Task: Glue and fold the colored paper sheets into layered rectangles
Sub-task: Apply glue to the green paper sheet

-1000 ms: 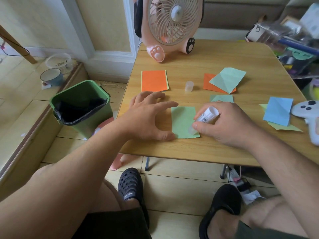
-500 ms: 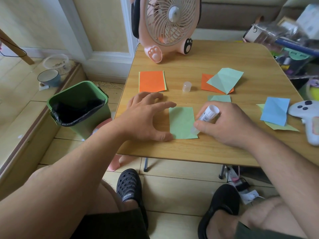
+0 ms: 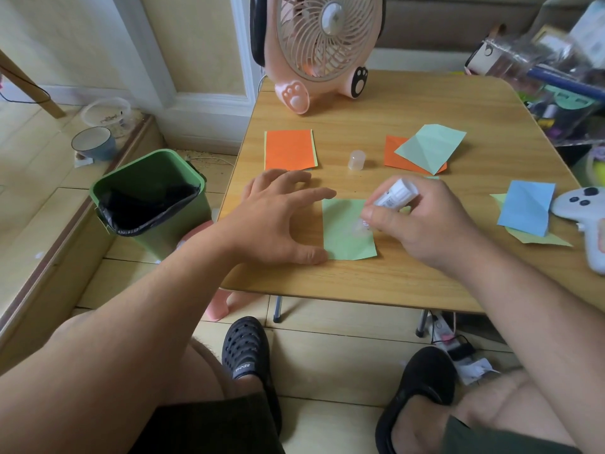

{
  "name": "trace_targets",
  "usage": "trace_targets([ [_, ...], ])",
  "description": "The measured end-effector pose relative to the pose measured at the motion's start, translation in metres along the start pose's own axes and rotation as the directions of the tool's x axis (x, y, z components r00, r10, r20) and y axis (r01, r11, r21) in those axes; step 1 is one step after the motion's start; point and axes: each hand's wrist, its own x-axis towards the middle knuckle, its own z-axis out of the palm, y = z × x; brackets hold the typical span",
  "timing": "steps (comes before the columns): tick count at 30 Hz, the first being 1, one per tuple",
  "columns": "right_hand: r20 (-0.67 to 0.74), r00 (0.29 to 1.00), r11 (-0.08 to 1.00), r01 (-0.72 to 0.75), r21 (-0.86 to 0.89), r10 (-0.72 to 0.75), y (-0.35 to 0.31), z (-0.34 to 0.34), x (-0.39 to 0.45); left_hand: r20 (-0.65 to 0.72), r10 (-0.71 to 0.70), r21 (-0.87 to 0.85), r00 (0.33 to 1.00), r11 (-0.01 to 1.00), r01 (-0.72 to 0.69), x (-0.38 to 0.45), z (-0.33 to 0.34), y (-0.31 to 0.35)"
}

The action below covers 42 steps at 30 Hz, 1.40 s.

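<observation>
A green paper rectangle [image 3: 343, 234] lies flat near the table's front edge. My left hand [image 3: 278, 217] rests beside its left edge, fingers spread, thumb and forefinger touching the paper's corners. My right hand [image 3: 422, 221] grips a white glue stick [image 3: 394, 193] tilted down, its tip against the green paper's upper right part. The glue cap [image 3: 357, 159] stands behind it. An orange sheet on a pale green one [image 3: 288, 149] lies at the back left. A mint sheet over an orange sheet [image 3: 430, 147] lies at the back right. A blue sheet over a yellow-green one [image 3: 527, 208] lies at the right.
A pink fan [image 3: 322, 50] stands at the table's back edge. A white game controller [image 3: 589, 221] lies at the right edge, with clutter in clear bags [image 3: 550, 70] behind it. A green bin [image 3: 147, 198] stands on the floor left of the wooden table [image 3: 393, 283].
My right hand has drawn the glue stick from the green paper's lower right edge up toward its upper right part. My left hand has stayed at the paper's left edge.
</observation>
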Motion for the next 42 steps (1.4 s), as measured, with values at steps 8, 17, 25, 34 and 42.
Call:
trace_targets([
  [8, 0.122, 0.992, 0.992, 0.033, -0.118, -0.019, -0.003, 0.023, -0.003, -0.031, -0.059, -0.162, 0.998, 0.985, 0.053, 0.000, -0.004, -0.002],
  [17, 0.182, 0.983, 0.984, 0.045, -0.174, -0.013, -0.001, 0.018, -0.003, -0.075, -0.076, -0.104, 0.994, 0.992, 0.069, 0.005, 0.006, -0.003],
  [25, 0.175, 0.984, 0.985, 0.005, -0.174, 0.025, 0.000, 0.009, -0.004, -0.075, -0.039, -0.009, 0.996, 0.999, 0.039, 0.003, 0.009, 0.001],
  [34, 0.194, 0.977, 0.967, -0.041, -0.252, 0.092, -0.002, -0.006, -0.005, -0.044, -0.030, -0.003, 0.999, 1.000, 0.030, 0.003, 0.005, 0.000],
  [42, 0.221, 0.967, 0.952, -0.058, -0.301, 0.129, -0.003, -0.024, -0.003, -0.031, -0.021, -0.001, 0.999, 1.000, 0.021, 0.003, 0.004, -0.001],
])
